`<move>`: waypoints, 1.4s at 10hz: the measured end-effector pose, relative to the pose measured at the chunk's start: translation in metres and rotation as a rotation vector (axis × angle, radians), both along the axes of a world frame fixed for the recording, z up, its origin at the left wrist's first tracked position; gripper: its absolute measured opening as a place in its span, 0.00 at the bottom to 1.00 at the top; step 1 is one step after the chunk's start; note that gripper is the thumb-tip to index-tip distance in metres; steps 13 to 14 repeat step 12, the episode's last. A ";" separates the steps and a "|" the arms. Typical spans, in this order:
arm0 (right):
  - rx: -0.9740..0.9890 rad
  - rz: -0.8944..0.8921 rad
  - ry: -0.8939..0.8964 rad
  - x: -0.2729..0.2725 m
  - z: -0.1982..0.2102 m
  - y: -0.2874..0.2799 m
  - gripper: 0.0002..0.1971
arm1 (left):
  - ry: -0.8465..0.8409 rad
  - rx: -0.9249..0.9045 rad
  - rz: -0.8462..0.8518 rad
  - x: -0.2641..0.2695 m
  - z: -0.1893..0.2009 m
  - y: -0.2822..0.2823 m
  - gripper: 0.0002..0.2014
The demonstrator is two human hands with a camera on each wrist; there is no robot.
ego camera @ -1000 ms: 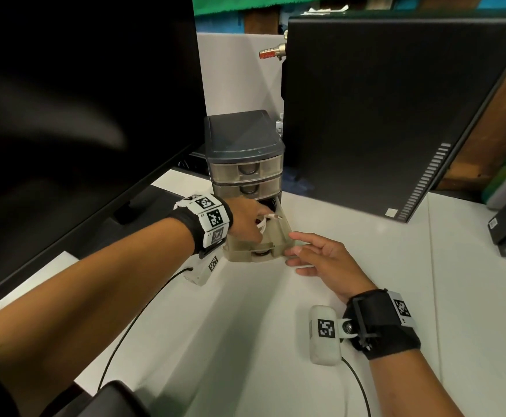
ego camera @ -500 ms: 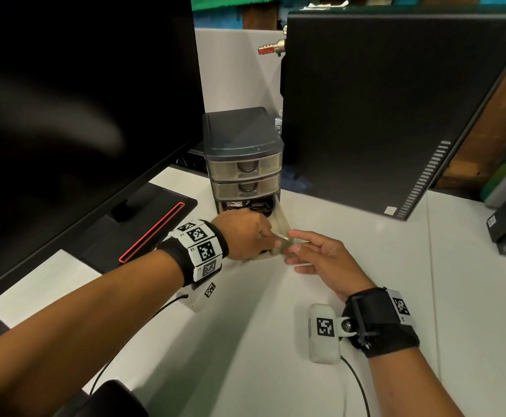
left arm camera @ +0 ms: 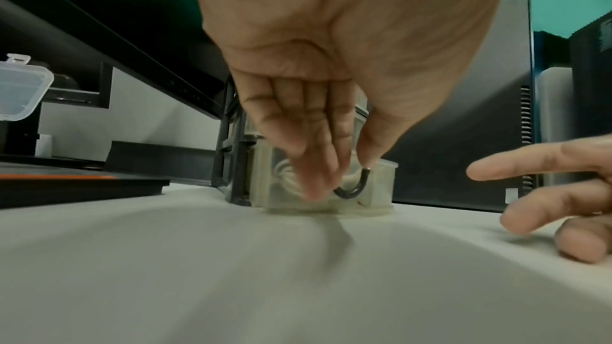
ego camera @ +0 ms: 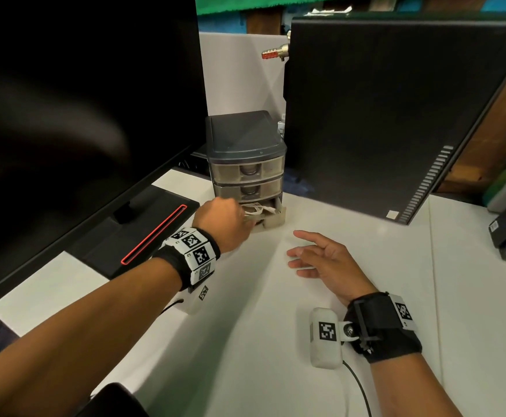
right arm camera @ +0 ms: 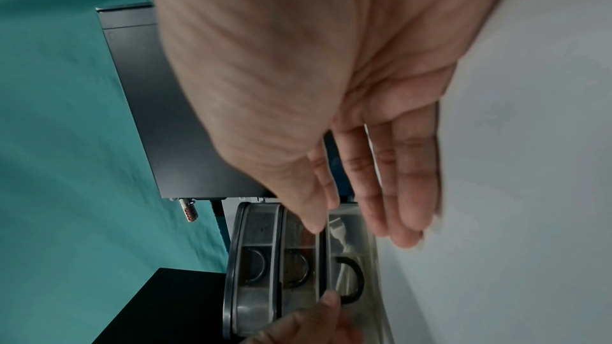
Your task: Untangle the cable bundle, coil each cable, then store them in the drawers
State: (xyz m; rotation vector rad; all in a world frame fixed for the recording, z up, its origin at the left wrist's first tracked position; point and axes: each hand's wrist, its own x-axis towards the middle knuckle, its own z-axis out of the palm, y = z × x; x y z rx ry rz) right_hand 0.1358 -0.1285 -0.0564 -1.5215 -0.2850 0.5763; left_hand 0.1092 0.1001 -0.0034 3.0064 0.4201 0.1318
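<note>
**Bottom drawer part open, white cable inside, left hand at its front**

Landmark: drawer unit (ego camera: 245, 164), standing on the white table (ego camera: 245, 341) between two dark monitors.

Nearest: right hand (ego camera: 321, 260), in front of the unit and to its right, well clear of it. Fingers straight and spread, nothing in them; palm low over the table. Right wrist view confirms the flat, released hand (right arm camera: 364, 114).

Next: left hand (ego camera: 224, 224) at the unit's lowest level. In the left wrist view the fingers (left arm camera: 311, 156) point down against the front face of the bottom drawer (left arm camera: 331, 187), thumb beside the dark U-shaped handle (left arm camera: 352, 187). Blurred; cannot tell whether it grips the handle or only presses.

Bottom drawer (ego camera: 268, 216): translucent, pulled partway out, long axis running from the unit toward the person.

Cable (ego camera: 256, 209): white, coiled, lying inside that drawer; a white plug end shows through the drawer wall (right arm camera: 338, 229).

Farther: the two upper drawers (ego camera: 247, 170) sit flush, each with a dark half-ring handle. Dark grey lid on top.
</note>
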 end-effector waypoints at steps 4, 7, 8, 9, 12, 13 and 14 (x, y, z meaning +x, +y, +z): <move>-0.035 0.000 0.001 0.001 -0.002 -0.002 0.15 | -0.015 -0.232 0.014 -0.007 -0.006 0.001 0.14; -0.199 -0.143 -0.185 0.039 0.037 0.059 0.25 | -0.340 -1.050 0.396 -0.011 -0.006 0.009 0.48; -0.197 -0.144 -0.167 0.060 0.057 0.091 0.47 | -0.325 -1.208 0.180 -0.009 0.003 0.007 0.44; -0.163 -0.172 -0.115 0.063 0.066 0.106 0.44 | -0.342 -1.262 0.102 -0.013 0.007 0.010 0.38; -0.174 -0.136 -0.186 0.023 0.062 0.104 0.42 | -0.259 -1.332 0.060 -0.046 0.010 0.022 0.36; -0.174 -0.136 -0.186 0.023 0.062 0.104 0.42 | -0.259 -1.332 0.060 -0.046 0.010 0.022 0.36; -0.174 -0.136 -0.186 0.023 0.062 0.104 0.42 | -0.259 -1.332 0.060 -0.046 0.010 0.022 0.36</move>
